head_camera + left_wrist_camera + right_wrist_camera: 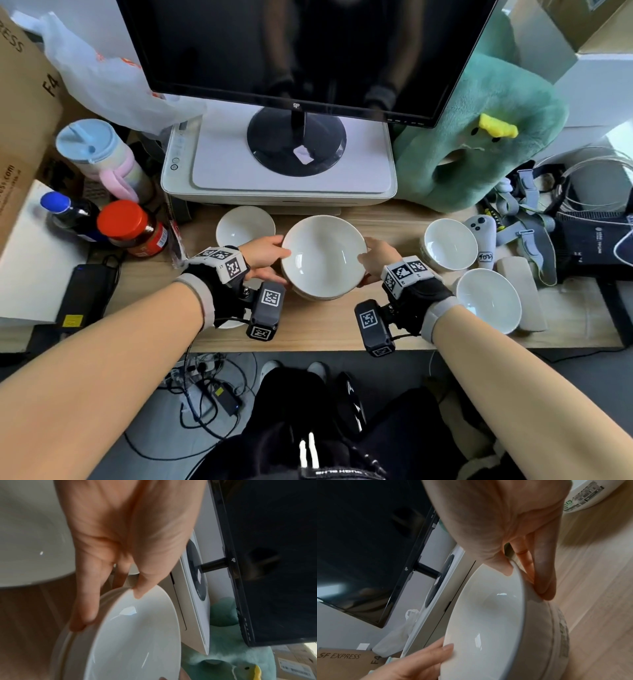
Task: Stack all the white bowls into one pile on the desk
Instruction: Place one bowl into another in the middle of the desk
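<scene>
Head view. Top bowl [323, 255]: held at desk [322, 329] centre, seated in the pile [317, 295] beneath. Left hand [265, 258] and right hand [378, 257]: each pinched the rim, thumb inside, fingers under. Loose bowls: one behind-left [245, 226], two at right [450, 244] [488, 299], apart from the pile.

Left wrist view. Thumb [145, 582] lay over the rim; fingers [85, 601] lay along the outer wall. Lower bowl's rim [68, 642] showed just outside the top one.

Right wrist view. Same pinch; fingers [542, 574] pressed the wall.

Handling note, judged: lower level, rims concentric, release both thumbs together, since glazed ware slides and chips.
</scene>
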`<action>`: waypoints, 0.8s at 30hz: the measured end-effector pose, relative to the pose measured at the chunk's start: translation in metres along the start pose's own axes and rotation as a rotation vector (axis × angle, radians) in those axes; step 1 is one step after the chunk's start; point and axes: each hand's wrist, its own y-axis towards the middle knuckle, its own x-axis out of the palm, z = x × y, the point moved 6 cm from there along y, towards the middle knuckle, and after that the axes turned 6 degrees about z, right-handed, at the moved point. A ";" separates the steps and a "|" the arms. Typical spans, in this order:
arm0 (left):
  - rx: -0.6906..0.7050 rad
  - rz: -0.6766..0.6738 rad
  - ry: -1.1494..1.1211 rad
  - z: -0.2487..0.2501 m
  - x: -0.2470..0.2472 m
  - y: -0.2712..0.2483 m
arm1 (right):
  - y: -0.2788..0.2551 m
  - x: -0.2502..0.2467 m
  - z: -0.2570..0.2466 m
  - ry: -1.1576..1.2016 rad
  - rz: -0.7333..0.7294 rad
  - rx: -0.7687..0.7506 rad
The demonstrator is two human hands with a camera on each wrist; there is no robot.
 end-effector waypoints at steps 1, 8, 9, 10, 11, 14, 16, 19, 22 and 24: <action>0.015 0.010 0.012 0.003 0.001 0.001 | 0.000 0.000 0.000 0.008 -0.008 0.006; 0.063 0.056 0.147 0.010 -0.001 0.008 | 0.006 0.007 0.004 0.018 -0.038 0.014; 0.066 0.057 0.148 0.010 -0.001 0.008 | 0.009 0.007 0.005 0.011 -0.035 0.023; 0.068 0.057 0.151 0.010 -0.001 0.009 | 0.011 0.007 0.007 0.005 -0.030 0.037; 0.069 0.052 0.153 0.010 -0.001 0.010 | 0.013 0.007 0.008 -0.002 -0.029 0.050; 0.062 0.035 0.157 0.012 -0.001 0.012 | 0.017 0.010 0.012 -0.033 -0.042 0.089; 0.053 0.019 0.153 0.011 -0.002 0.012 | 0.019 0.010 0.013 -0.034 -0.039 0.085; 0.041 -0.002 0.139 0.010 -0.002 0.010 | 0.020 0.009 0.012 -0.037 -0.038 0.050; 0.032 -0.014 0.126 0.006 -0.004 0.007 | 0.017 0.008 0.014 0.014 -0.047 0.053; 0.084 0.016 0.138 0.006 -0.014 0.010 | 0.019 0.001 0.018 0.024 0.021 0.064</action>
